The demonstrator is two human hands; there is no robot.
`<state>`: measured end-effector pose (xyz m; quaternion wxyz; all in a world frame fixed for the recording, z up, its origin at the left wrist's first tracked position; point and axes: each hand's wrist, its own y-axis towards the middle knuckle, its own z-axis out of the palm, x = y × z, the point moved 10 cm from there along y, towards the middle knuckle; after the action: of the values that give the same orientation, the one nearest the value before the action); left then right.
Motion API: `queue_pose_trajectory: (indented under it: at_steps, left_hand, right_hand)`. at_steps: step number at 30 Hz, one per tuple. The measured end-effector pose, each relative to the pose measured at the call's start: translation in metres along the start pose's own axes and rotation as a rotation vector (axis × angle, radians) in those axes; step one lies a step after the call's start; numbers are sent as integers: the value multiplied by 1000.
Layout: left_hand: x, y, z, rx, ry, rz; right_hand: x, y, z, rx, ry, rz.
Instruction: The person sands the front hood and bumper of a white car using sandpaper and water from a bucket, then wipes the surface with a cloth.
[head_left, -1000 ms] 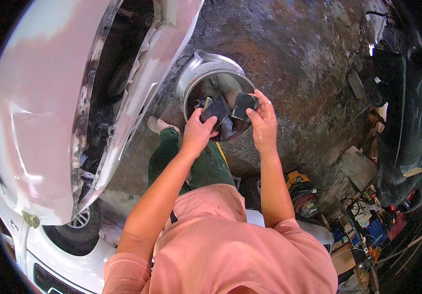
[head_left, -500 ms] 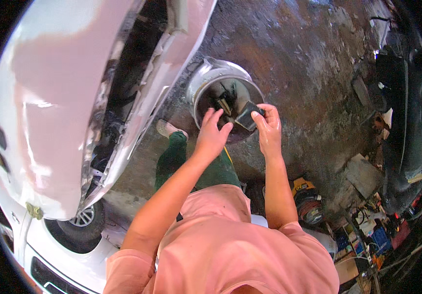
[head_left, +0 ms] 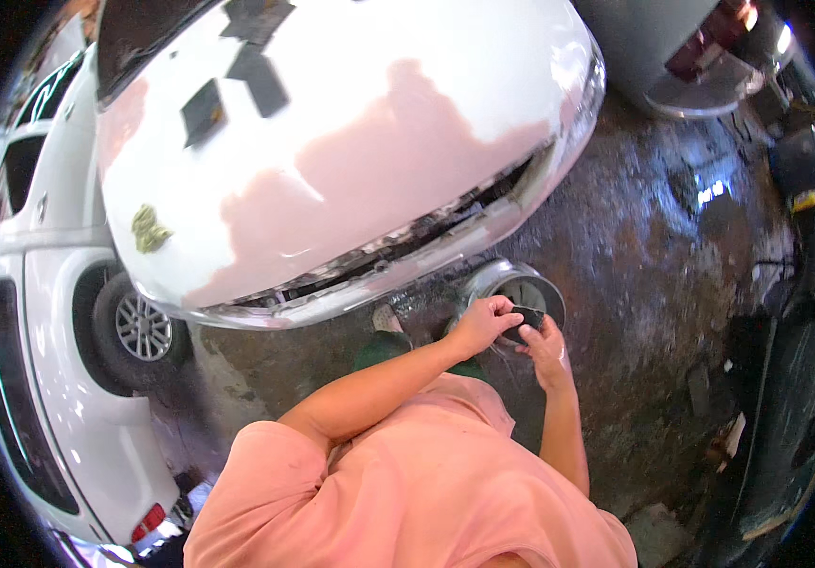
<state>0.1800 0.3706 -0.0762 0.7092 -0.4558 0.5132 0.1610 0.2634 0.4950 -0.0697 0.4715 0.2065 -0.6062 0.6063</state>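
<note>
Both my hands meet over a round metallic-looking bucket (head_left: 487, 278), which stands on the wet floor by the car's front end. Between them is a small black piece of what looks like sandpaper (head_left: 527, 316). The fingers of my left hand (head_left: 483, 325) are closed on its left edge. My right hand (head_left: 546, 352) grips the other side, thumb and fingers bent around it, with a whitish wet smear near the wrist. My hands partly hide the inside of the bucket.
Ahead is a white car hood (head_left: 360, 57) with dull pinkish patches. Dark sheets (head_left: 258, 79) and a yellow-green crumpled cloth (head_left: 149, 230) lie on it. A white vehicle (head_left: 52, 379) stands left, a silver car (head_left: 653, 57) far right. A black bumper-like part (head_left: 786, 379) lies right.
My view has swung, bringing more of the hood into sight. My left hand, open over the bucket before, has closed on the sandpaper that my right hand was holding. The sandpaper is above the bucket.
</note>
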Motion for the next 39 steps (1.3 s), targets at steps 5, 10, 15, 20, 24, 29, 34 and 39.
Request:
queue_pose_trajectory:
  at_steps: [5,10,15,20,24,29,34,39]
  left_hand:
    - [-24,-39,-66,-169,-141,61]
    - [-4,-95,-137,-338,-312,36]
    - [16,-158,-188,-468,-466,76]
    - [17,-221,-224,-503,-434,83]
    - [37,-270,-263,-429,-335,100]
    - [83,-361,-327,-717,-717,249]
    - [126,-440,-384,-834,-756,314]
    - [183,-515,-452,-1169,-151,257]
  right_hand:
    - [34,9,82,148,-63,-57]
    - [43,11,161,348,-183,-84]
    - [30,-2,230,472,-190,-33]
    - [17,-25,294,608,-584,-78]
    - [-5,-52,362,751,-578,-132]
    - [-72,-76,444,643,-169,155]
    - [-133,-138,549,720,-87,155]
    - [-182,-147,617,604,-210,-1]
